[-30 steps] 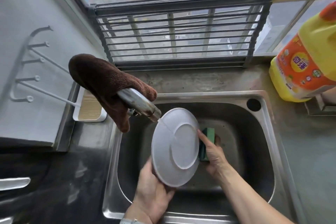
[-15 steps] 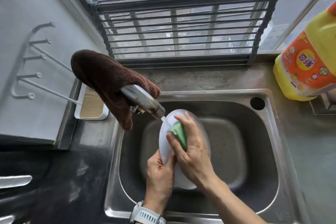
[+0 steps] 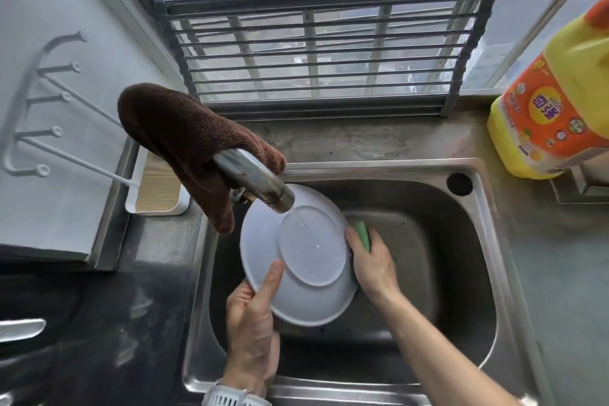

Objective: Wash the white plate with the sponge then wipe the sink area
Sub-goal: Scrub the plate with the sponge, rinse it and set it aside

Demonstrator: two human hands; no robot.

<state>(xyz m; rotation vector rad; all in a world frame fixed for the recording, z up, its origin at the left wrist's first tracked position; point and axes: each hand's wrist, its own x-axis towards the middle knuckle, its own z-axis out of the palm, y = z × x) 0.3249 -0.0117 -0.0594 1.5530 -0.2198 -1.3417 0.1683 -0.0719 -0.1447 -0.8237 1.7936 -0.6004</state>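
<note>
The white plate (image 3: pixel 296 260) is held tilted over the steel sink (image 3: pixel 487 241), its underside with the round foot ring facing me. My left hand (image 3: pixel 253 326) grips its lower left rim, thumb on the underside. My right hand (image 3: pixel 372 264) holds the green sponge (image 3: pixel 362 234) against the plate's right edge, mostly behind the plate. A thin stream of water from the faucet (image 3: pixel 257 181) runs onto the plate.
A brown cloth (image 3: pixel 184 142) hangs over the faucet. A yellow detergent bottle (image 3: pixel 553 102) stands on the counter at the right. A white soap tray (image 3: pixel 158 191) sits left of the sink. A metal rack (image 3: pixel 323 53) leans against the window behind.
The plate has been turned so its underside faces me again. My right hand with the sponge has moved from the plate's near face to its right edge and back side.
</note>
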